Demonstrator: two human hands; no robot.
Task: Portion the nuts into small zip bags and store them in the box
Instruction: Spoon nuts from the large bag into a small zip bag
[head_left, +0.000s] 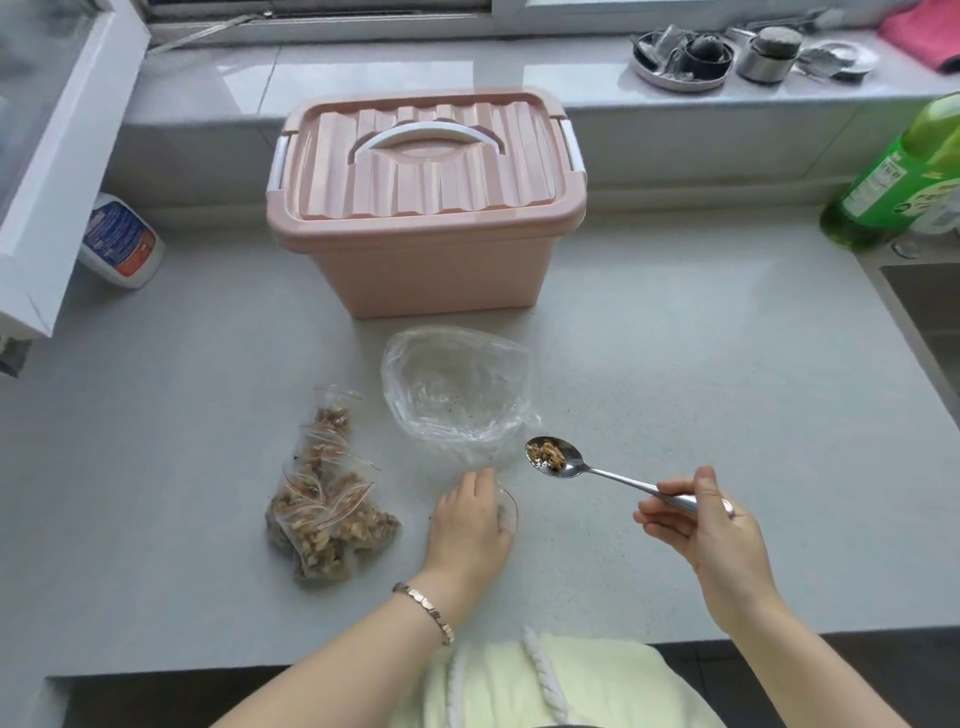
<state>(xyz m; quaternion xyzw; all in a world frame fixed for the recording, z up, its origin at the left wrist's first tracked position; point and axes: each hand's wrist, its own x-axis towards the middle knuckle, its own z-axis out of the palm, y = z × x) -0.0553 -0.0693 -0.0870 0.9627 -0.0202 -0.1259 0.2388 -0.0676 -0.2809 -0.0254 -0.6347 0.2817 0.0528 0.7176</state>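
My right hand (706, 525) grips the handle of a metal spoon (566, 463) whose bowl carries a small heap of walnut pieces above the counter. My left hand (470, 522) is curled round a small zip bag (509, 506) with a red seal line, mostly hidden under the fingers. A large clear plastic bag (457, 387) stands open and almost empty just behind the spoon. Several filled small zip bags of nuts (324, 499) lie in a pile to the left. The pink storage box (426, 200) sits behind with its lid closed and white handle down.
A white bottle with a blue and orange label (122, 241) lies at the left wall. A green bottle (893, 182) stands at the right, beside a sink edge (919, 306). Metal dishes (748, 52) sit on the window ledge. The counter's front edge (260, 670) is near my body.
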